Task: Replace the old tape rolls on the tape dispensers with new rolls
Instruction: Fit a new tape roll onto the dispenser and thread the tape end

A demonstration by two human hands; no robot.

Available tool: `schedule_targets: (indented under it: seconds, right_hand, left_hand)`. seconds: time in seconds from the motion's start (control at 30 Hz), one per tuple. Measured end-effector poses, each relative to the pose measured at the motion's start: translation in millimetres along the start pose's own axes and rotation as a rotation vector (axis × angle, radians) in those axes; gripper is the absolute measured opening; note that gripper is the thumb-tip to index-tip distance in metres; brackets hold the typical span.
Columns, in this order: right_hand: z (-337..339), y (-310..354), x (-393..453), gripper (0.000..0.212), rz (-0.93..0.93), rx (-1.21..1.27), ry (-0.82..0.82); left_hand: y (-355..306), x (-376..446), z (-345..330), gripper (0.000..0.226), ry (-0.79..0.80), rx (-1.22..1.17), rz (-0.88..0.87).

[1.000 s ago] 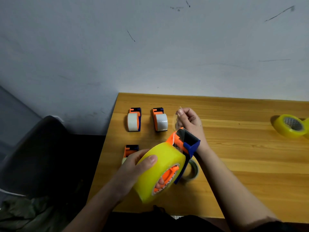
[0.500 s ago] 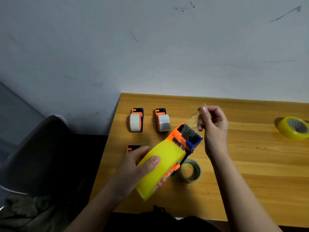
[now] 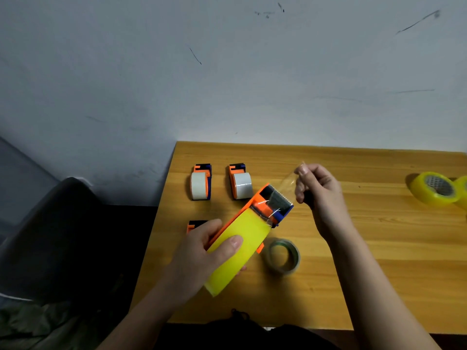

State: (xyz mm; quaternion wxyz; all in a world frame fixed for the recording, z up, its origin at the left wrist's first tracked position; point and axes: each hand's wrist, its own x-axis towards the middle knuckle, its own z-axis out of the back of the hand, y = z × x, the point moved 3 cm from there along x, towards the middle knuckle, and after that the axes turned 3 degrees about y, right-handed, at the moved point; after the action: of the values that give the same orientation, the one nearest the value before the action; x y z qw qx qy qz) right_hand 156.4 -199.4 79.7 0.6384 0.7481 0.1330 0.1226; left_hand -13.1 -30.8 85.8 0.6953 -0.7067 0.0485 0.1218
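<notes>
Left hand (image 3: 202, 258) grasps the yellow roll (image 3: 237, 251) in its dispenser (image 3: 270, 205) over the counter (image 3: 379, 248) near its left edge; right hand (image 3: 318, 190) pinches the clear tape end (image 3: 290, 181).

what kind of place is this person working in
Probably a plain workroom or home desk: a wooden table against a scuffed white wall, set out with tape dispensers and spare tape rolls.

Partly hidden and cut-off things

The left hand (image 3: 199, 258) covers most of a dispenser (image 3: 195, 224) at lower left of the table. A second yellow roll (image 3: 462, 192) is cut off by the frame's right edge. The clear tape strip (image 3: 289, 181) is too faint to trace.
</notes>
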Motion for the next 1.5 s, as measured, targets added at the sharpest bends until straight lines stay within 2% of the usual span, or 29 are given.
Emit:
schedule_targets:
  seconds: [0.13, 0.27, 0.43, 0.7, 0.87, 0.93, 1.03, 1.13, 1.17, 1.33, 1.37, 1.5]
  right_hand:
    - [1.7, -11.8, 9.0, 0.014, -0.093, -0.132, 0.079]
    - [-3.1, -15.0, 13.1, 0.013, -0.166, -0.185, 0.135]
    - [-8.6, -5.3, 13.2, 0.015, -0.154, -0.207, 0.223]
    - [0.9, -0.2, 22.9, 0.014, -0.139, -0.443, 0.234]
    - [-2.6, 1.6, 27.8, 0.012, -0.114, -0.454, 0.28]
    - [-0.9, -3.7, 27.6, 0.012, -0.15, -0.42, 0.285]
    - [2.7, -17.5, 27.1, 0.015, -0.218, -0.37, 0.238]
    - [-1.8, -33.4, 29.0, 0.011, -0.229, -0.433, 0.252]
    - [-4.8, -39.9, 30.0, 0.009, -0.23, -0.468, 0.265]
    - [-14.9, -82.2, 32.8, 0.01, -0.282, -0.569, 0.254]
    - [-15.2, -89.0, 32.4, 0.011, -0.29, -0.572, 0.237]
    - [-14.1, -115.4, 33.8, 0.016, -0.299, -0.648, 0.182]
  left_hand:
    - [21.4, 2.9, -2.6, 0.064, -0.082, 0.03, 0.047]
    - [37.9, 4.1, -5.8, 0.044, -0.138, -0.015, 0.132]
    - [47.2, 3.0, -5.7, 0.042, -0.192, -0.01, 0.135]
    - [48.9, 4.1, -4.1, 0.04, -0.153, -0.016, 0.112]
    - [58.1, 5.6, -8.6, 0.039, -0.156, -0.076, 0.135]
    - [64.6, 6.7, -9.0, 0.049, -0.156, -0.113, 0.158]
    - [76.4, 9.1, -10.1, 0.076, -0.162, -0.111, 0.208]
    - [92.9, 14.5, -12.4, 0.088, -0.167, -0.201, 0.312]
    - [97.8, 15.7, -15.0, 0.085, -0.16, -0.219, 0.351]
    - [124.2, 19.3, -31.7, 0.026, -0.173, -0.279, 0.504]
    - [128.5, 19.7, -33.1, 0.022, -0.174, -0.277, 0.524]
    - [146.6, 19.7, -36.2, 0.046, -0.157, -0.236, 0.594]
